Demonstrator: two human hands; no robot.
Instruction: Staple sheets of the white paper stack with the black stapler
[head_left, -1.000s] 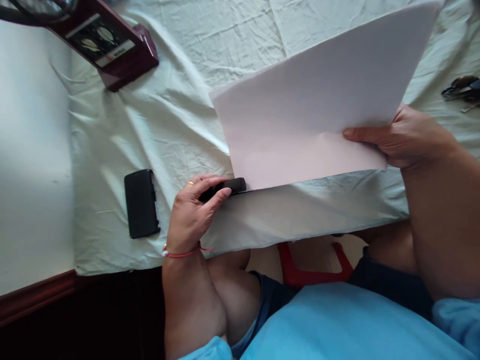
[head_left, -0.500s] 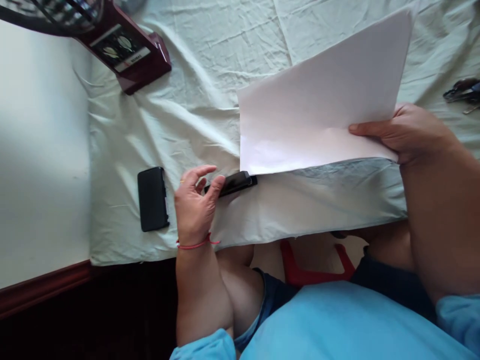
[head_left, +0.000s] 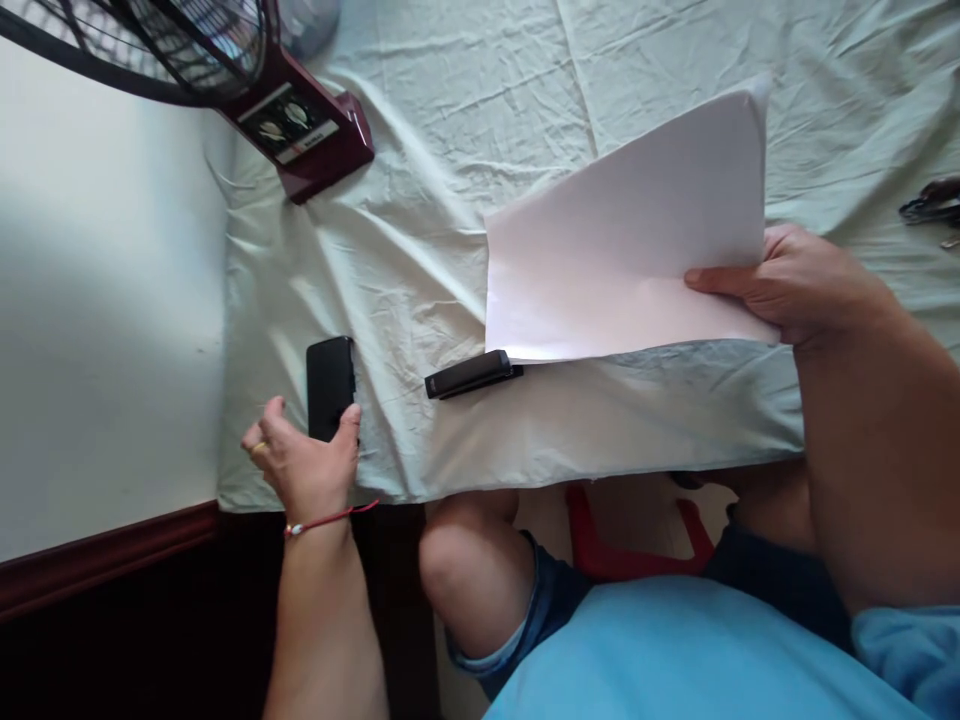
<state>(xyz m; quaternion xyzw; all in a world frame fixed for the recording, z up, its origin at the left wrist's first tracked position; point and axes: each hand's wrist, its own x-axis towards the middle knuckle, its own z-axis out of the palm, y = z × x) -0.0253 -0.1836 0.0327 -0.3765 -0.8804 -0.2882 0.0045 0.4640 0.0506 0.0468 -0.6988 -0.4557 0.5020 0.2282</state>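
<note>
My left hand (head_left: 304, 465) sits at the near edge of the sheet-covered table (head_left: 450, 200), fingers loosely curled and spread, thumb tip touching the near end of the black phone (head_left: 330, 386) without gripping it. My right hand (head_left: 795, 285) pinches the white paper (head_left: 626, 260) at its right edge, thumb on top and fingers underneath, holding it lifted and tilted above the cloth. The black stapler (head_left: 471, 373) lies flat on the cloth at about two o'clock from my left hand and eight o'clock from my right, clear of both, its right end just under the paper's lower left corner. At twelve o'clock from my left hand stands a maroon fan base (head_left: 311, 130). Far off at two o'clock from my right hand lies a dark object (head_left: 934, 200) I can't make out.
</note>
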